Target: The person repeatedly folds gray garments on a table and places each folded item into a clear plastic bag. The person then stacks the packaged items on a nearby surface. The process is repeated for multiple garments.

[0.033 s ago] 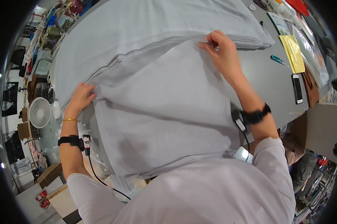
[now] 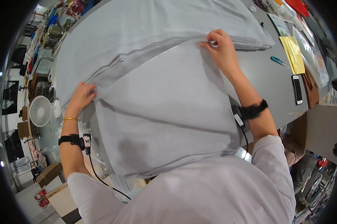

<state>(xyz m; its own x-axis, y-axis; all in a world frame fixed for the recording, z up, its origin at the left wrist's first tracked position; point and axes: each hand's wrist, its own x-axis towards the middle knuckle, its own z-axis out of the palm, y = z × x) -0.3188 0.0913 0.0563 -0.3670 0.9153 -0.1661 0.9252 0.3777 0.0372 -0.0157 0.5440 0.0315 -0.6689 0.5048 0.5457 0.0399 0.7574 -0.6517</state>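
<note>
A light grey cloth panel (image 2: 168,93) spans the space between my hands, its near part hanging over the table's front edge by my body. My left hand (image 2: 82,96) pinches its left corner with thumb and fingers. At the far right corner, my right hand (image 2: 221,46) pinches the cloth between thumb and forefinger. The edge between the hands runs nearly straight, with a crease slanting across the panel below. Just beyond it lies a wide layered stack of the same grey cloth (image 2: 138,22), its edges showing as several folded layers.
To the right on the grey table (image 2: 258,82) are teal thread snips (image 2: 277,60), a phone (image 2: 297,89) and a yellow paper sheet (image 2: 292,54). A white fan (image 2: 40,111) stands at the left. Cables run from black bands on both my forearms.
The cloth's edge between my hands has drawn straighter and tauter. My right forearm has shifted slightly left, and the left hand has hardly moved.
</note>
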